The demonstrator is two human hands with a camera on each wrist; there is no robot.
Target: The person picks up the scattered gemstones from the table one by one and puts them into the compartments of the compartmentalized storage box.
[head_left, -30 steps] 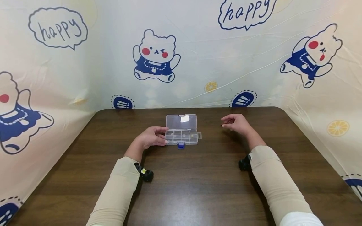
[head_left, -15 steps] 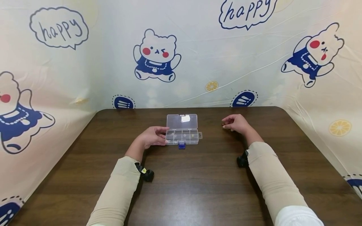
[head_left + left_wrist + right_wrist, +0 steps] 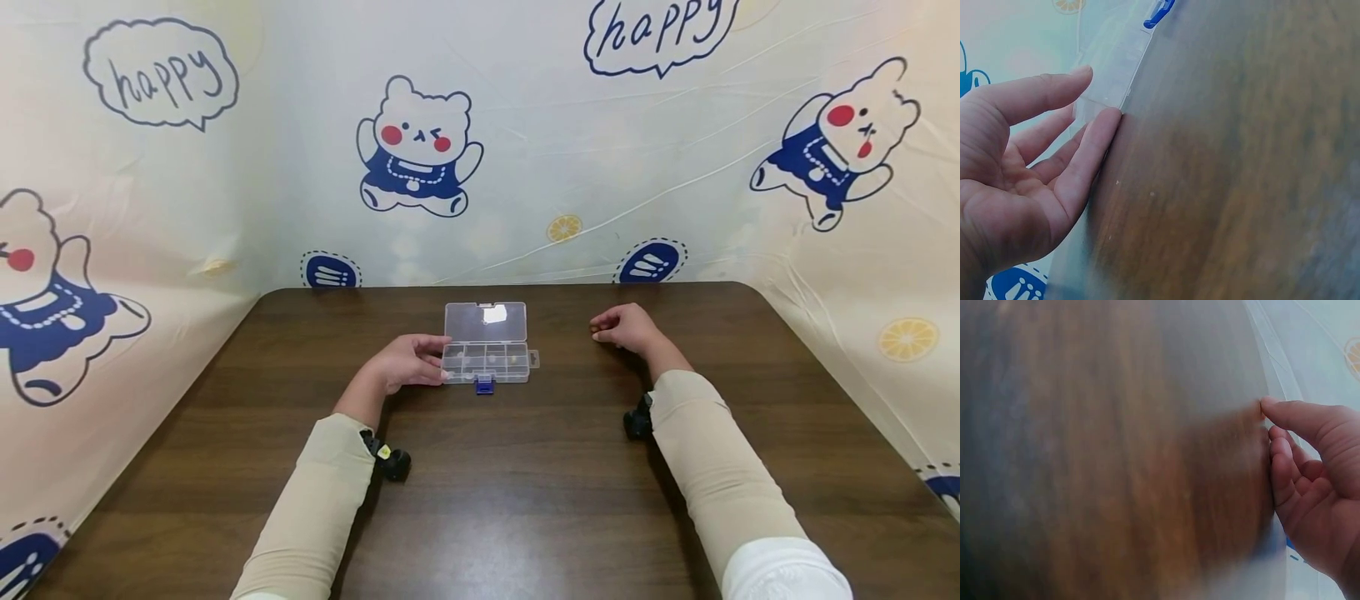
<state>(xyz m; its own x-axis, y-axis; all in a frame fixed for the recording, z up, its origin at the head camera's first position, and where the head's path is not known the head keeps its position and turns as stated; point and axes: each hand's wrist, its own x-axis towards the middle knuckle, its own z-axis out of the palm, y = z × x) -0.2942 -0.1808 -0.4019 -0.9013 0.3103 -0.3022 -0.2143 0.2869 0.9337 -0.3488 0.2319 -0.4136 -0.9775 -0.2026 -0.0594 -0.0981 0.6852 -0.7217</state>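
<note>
A clear plastic compartment box stands near the back of the table, its lid raised. Several tiny pale and yellowish pieces lie in its compartments; their kind is too small to make out. My left hand grips the box's left end, thumb at the front corner and fingers farther back. In the left wrist view, fingertips touch the box's edge. My right hand is low over the table, right of the box, fingers curled and thumb extended. A small orange-brown spot shows at its fingertips; whether it holds something is unclear.
The dark wooden table ends at a printed cloth behind and at both sides. A blue latch hangs at the box's front, and a hanging tab juts from its right end.
My right forearm has swung slightly inward while the fingertips stay nearly in place. An orange-brown spot now shows more clearly at them. The left hand and box keep their places.
</note>
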